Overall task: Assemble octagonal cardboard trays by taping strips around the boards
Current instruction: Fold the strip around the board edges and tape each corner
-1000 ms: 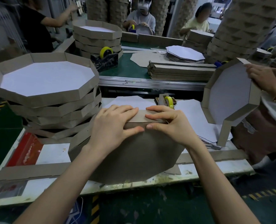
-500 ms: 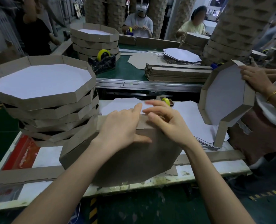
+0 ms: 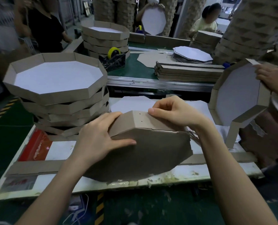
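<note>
Where the two forearms meet at the near edge of the table, a brown octagonal board stands tilted on edge, brown face toward the wearer.

- Left hand: clamps the board's upper-left corner, thumb flat across the brown face, fingers wrapped over the top and out of sight behind.
- Strip: folded along the board's top edges, running from under the left fingers across to the right hand.
- Right hand: fingers curled, thumb tip on the strip's upper edge, pinching it just right of the fold.
- Below the left wrist, a loose strip lies flat along the table.
- Just beyond both hands, white sheets lie flat.
- Left of the left hand and behind it, a stack of finished trays, white insides up.
- Right of the right hand, another person's hand holds an upright tray, one strip end hanging loose.
- Farther out, on the green belt: a tape dispenser with a yellow roll, bundled strips, a pile of white boards.
</note>
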Action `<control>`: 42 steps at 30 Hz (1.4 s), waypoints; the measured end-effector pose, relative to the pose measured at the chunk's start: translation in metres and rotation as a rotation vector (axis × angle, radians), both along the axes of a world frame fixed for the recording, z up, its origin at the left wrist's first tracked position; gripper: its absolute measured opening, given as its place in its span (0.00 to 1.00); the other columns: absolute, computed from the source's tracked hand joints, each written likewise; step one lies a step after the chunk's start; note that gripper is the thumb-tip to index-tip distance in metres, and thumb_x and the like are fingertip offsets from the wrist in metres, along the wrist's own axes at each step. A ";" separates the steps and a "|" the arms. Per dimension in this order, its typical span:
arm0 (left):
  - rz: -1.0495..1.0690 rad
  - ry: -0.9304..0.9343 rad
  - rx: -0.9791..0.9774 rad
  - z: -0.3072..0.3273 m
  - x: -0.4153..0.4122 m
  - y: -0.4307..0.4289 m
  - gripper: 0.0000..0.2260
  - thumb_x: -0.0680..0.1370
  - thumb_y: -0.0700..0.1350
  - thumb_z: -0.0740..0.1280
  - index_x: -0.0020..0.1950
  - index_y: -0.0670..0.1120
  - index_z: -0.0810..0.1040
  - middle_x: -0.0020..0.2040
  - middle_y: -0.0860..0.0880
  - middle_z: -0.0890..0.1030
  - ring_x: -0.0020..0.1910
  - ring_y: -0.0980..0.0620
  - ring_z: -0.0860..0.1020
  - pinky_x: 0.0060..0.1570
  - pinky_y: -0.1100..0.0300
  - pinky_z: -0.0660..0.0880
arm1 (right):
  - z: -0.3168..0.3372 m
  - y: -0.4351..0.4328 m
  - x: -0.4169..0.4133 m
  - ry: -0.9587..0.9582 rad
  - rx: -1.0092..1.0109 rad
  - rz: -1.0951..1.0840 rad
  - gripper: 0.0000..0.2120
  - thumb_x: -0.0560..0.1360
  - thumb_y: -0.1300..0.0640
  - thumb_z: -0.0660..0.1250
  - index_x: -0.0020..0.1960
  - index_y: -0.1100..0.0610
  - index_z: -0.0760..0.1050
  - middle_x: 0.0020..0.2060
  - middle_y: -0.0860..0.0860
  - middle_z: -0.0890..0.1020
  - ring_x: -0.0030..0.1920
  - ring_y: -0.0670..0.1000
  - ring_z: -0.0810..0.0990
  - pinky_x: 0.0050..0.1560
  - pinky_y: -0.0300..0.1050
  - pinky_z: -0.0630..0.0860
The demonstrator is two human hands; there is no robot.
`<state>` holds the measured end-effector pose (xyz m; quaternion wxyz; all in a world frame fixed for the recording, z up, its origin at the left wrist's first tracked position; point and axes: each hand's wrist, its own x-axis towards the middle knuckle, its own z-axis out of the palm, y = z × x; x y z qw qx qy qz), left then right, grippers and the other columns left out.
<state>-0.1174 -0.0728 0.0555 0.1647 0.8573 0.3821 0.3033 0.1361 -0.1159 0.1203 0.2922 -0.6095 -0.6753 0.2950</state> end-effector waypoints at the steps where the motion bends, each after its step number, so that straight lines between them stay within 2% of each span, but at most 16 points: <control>1: 0.015 -0.033 0.001 -0.004 -0.005 0.001 0.42 0.62 0.77 0.62 0.67 0.52 0.73 0.58 0.56 0.78 0.54 0.53 0.76 0.50 0.54 0.76 | 0.002 0.002 -0.001 -0.034 0.000 0.000 0.14 0.77 0.45 0.70 0.43 0.55 0.84 0.36 0.49 0.85 0.35 0.44 0.79 0.37 0.45 0.75; 2: 0.027 -0.065 -0.005 -0.007 -0.011 0.002 0.41 0.62 0.76 0.63 0.67 0.51 0.74 0.57 0.57 0.77 0.53 0.54 0.76 0.50 0.55 0.76 | 0.003 0.003 -0.002 -0.048 -0.001 0.001 0.13 0.76 0.45 0.70 0.44 0.55 0.84 0.36 0.51 0.85 0.35 0.45 0.79 0.36 0.46 0.75; 6: 0.010 -0.127 -0.114 -0.016 -0.031 0.010 0.39 0.63 0.75 0.67 0.67 0.54 0.72 0.57 0.61 0.73 0.54 0.58 0.73 0.51 0.57 0.74 | 0.001 0.007 -0.013 -0.093 -0.008 0.055 0.07 0.76 0.50 0.72 0.46 0.53 0.84 0.30 0.41 0.81 0.29 0.40 0.73 0.32 0.30 0.68; 8: 0.007 -0.107 -0.149 -0.018 -0.038 0.012 0.37 0.63 0.74 0.67 0.67 0.59 0.69 0.58 0.62 0.73 0.56 0.58 0.73 0.51 0.57 0.75 | -0.004 0.009 -0.022 -0.106 0.004 0.054 0.08 0.76 0.50 0.72 0.48 0.54 0.84 0.34 0.43 0.82 0.32 0.40 0.73 0.35 0.33 0.68; 11: 0.012 -0.033 -0.059 -0.009 -0.034 0.008 0.38 0.64 0.75 0.64 0.72 0.65 0.60 0.63 0.62 0.69 0.59 0.57 0.71 0.52 0.55 0.73 | -0.005 0.011 -0.036 -0.090 0.025 0.073 0.09 0.76 0.51 0.72 0.49 0.57 0.84 0.36 0.47 0.83 0.33 0.42 0.73 0.35 0.35 0.69; 14: -0.058 -0.053 0.052 0.006 -0.019 0.004 0.35 0.69 0.72 0.63 0.73 0.62 0.62 0.65 0.60 0.71 0.61 0.59 0.70 0.56 0.54 0.71 | -0.005 0.014 -0.047 -0.078 0.024 0.089 0.10 0.76 0.51 0.73 0.49 0.58 0.84 0.38 0.55 0.84 0.33 0.44 0.74 0.34 0.39 0.70; 17: -0.112 0.003 0.081 0.013 -0.012 0.002 0.32 0.72 0.69 0.62 0.72 0.56 0.69 0.65 0.56 0.73 0.64 0.54 0.71 0.60 0.54 0.68 | -0.008 0.014 -0.048 -0.063 0.036 0.049 0.13 0.76 0.49 0.71 0.44 0.59 0.84 0.30 0.60 0.80 0.29 0.47 0.69 0.31 0.39 0.65; 22: -0.123 0.024 0.109 0.010 -0.016 0.004 0.33 0.71 0.68 0.61 0.70 0.50 0.73 0.63 0.50 0.76 0.63 0.49 0.73 0.59 0.51 0.69 | -0.012 0.012 -0.053 -0.024 0.070 -0.008 0.15 0.77 0.49 0.70 0.36 0.58 0.80 0.22 0.45 0.72 0.25 0.43 0.65 0.28 0.35 0.62; 25: -0.103 0.014 0.116 0.009 -0.016 0.006 0.34 0.71 0.68 0.60 0.69 0.49 0.74 0.63 0.50 0.77 0.63 0.49 0.74 0.58 0.51 0.70 | -0.017 0.013 -0.060 -0.025 0.106 -0.026 0.18 0.78 0.50 0.69 0.31 0.54 0.75 0.21 0.43 0.68 0.25 0.44 0.64 0.29 0.35 0.61; 30: -0.074 -0.035 0.114 0.005 -0.017 0.006 0.31 0.71 0.68 0.61 0.68 0.51 0.75 0.62 0.52 0.78 0.61 0.50 0.73 0.57 0.49 0.72 | -0.016 0.010 -0.058 -0.018 0.075 -0.008 0.15 0.79 0.51 0.68 0.38 0.59 0.82 0.23 0.44 0.73 0.26 0.43 0.67 0.30 0.33 0.63; 33: -0.084 -0.060 0.156 0.002 -0.016 0.005 0.25 0.73 0.66 0.62 0.65 0.56 0.78 0.59 0.53 0.79 0.58 0.51 0.74 0.53 0.47 0.74 | -0.015 0.004 -0.054 -0.040 0.061 0.035 0.13 0.79 0.51 0.67 0.46 0.59 0.84 0.31 0.51 0.81 0.31 0.48 0.74 0.33 0.41 0.71; 36: -0.081 -0.084 0.219 0.002 -0.011 0.002 0.19 0.74 0.63 0.63 0.61 0.57 0.80 0.58 0.52 0.81 0.54 0.48 0.76 0.48 0.47 0.76 | -0.017 0.001 -0.052 -0.035 0.074 0.027 0.12 0.80 0.51 0.67 0.50 0.59 0.85 0.40 0.51 0.86 0.41 0.52 0.82 0.43 0.46 0.78; 38: -0.082 -0.093 0.250 0.004 -0.007 0.001 0.18 0.74 0.61 0.64 0.59 0.57 0.81 0.56 0.51 0.83 0.51 0.47 0.77 0.46 0.48 0.77 | -0.019 0.000 -0.051 -0.037 0.128 0.017 0.15 0.81 0.54 0.65 0.44 0.64 0.82 0.35 0.49 0.82 0.35 0.49 0.78 0.38 0.43 0.74; 39: -0.089 -0.096 0.257 0.005 -0.005 0.000 0.17 0.74 0.61 0.64 0.58 0.57 0.81 0.56 0.50 0.83 0.50 0.47 0.77 0.46 0.49 0.77 | -0.021 0.000 -0.051 -0.034 0.152 0.007 0.19 0.82 0.55 0.63 0.38 0.66 0.78 0.30 0.50 0.76 0.31 0.48 0.72 0.34 0.41 0.68; 40: -0.094 -0.107 0.255 0.005 -0.004 0.000 0.16 0.74 0.61 0.65 0.58 0.57 0.81 0.55 0.49 0.83 0.50 0.46 0.77 0.46 0.49 0.77 | -0.020 0.000 -0.051 -0.029 0.166 -0.004 0.21 0.83 0.56 0.62 0.34 0.67 0.73 0.27 0.52 0.70 0.30 0.47 0.66 0.32 0.40 0.63; 42: -0.097 -0.139 0.241 0.007 -0.001 -0.001 0.16 0.73 0.60 0.65 0.57 0.57 0.81 0.55 0.49 0.83 0.49 0.46 0.78 0.46 0.50 0.77 | -0.017 0.000 -0.048 -0.029 0.180 -0.013 0.23 0.83 0.56 0.62 0.33 0.68 0.71 0.26 0.59 0.67 0.30 0.49 0.64 0.32 0.40 0.60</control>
